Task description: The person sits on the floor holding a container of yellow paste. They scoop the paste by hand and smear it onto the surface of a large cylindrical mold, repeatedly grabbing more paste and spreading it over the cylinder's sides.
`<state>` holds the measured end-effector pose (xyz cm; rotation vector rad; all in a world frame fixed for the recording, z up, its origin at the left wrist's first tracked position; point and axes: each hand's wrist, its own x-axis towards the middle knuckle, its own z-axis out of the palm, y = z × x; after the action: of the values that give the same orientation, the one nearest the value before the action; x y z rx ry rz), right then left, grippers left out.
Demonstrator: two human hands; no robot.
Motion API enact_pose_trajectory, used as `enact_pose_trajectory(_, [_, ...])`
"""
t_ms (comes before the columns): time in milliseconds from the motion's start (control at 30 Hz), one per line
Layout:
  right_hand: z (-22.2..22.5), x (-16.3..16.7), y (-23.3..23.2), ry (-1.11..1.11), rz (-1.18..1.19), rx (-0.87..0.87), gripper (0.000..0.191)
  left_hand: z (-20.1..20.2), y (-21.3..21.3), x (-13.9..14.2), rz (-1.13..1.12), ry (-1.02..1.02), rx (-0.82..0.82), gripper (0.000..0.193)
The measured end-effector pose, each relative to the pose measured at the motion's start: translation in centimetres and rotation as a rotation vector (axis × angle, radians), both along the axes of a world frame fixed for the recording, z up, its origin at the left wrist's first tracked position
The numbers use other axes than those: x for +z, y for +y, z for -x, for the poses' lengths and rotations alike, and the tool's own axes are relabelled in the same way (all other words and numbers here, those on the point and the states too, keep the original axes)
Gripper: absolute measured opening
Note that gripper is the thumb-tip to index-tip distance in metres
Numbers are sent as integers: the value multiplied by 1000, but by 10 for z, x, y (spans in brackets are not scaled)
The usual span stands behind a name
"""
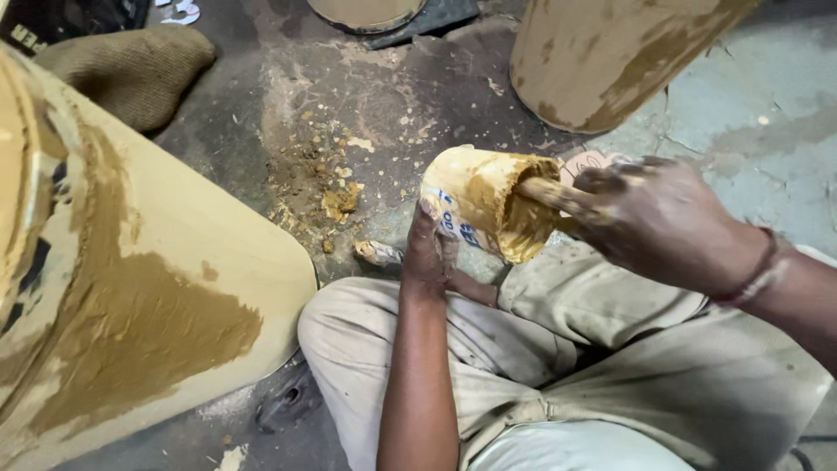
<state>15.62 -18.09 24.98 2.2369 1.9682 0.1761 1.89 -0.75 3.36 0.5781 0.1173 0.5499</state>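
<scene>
Head view: the left hand is clamped under a tilted paste-caked cup above the knees, near the floor. The right hand is closed on a stick inside it. Scraping goes best with the cup braced firmly.

The cup appears to be plastic, coated in wet, glossy ochre paste. The stick looks wooden, smeared alike. The large cylinder is smooth and matt, patched with rough brown clay. Coarse woven burlap is noted. The floor is rough, cracked concrete.
</scene>
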Motion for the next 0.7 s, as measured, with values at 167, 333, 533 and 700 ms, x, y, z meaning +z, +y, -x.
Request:
enact_pose_trajectory(167, [7,-18,15,106,196,-234,25,4,2,20,-92,0,-52,104])
enact_pose_trajectory(333, [16,-43,9,275,192,-254,17,4,-3,33,-150,-30,-5,106])
enact_pose_trajectory(533, [14,-73,-14,714,155,-220,24,2,-11,18,-111,52,-4,100])
enact_pose_trajectory(700, [-4,-67,-34,878,-147,4,49,-3,-9,0,-177,287,55,85])
